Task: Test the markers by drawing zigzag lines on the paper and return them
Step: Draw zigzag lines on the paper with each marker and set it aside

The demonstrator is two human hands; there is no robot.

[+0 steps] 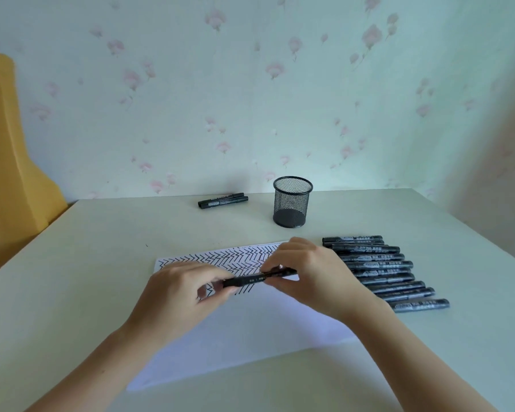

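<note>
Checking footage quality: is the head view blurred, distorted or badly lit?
Head view: soft even light, no glare; wide-angle bending of the table edges; slight blur on the left hand, right hand and held marker; zigzags on the paper readable.

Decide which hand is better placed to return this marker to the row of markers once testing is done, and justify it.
Right, probably. The right hand already holds one end of the marker and sits beside the row of markers; the left hand is on the far side, over the paper.

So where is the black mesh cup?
The mesh cup stands upright at the table's far side, right of two loose markers, behind the row of markers.
</note>
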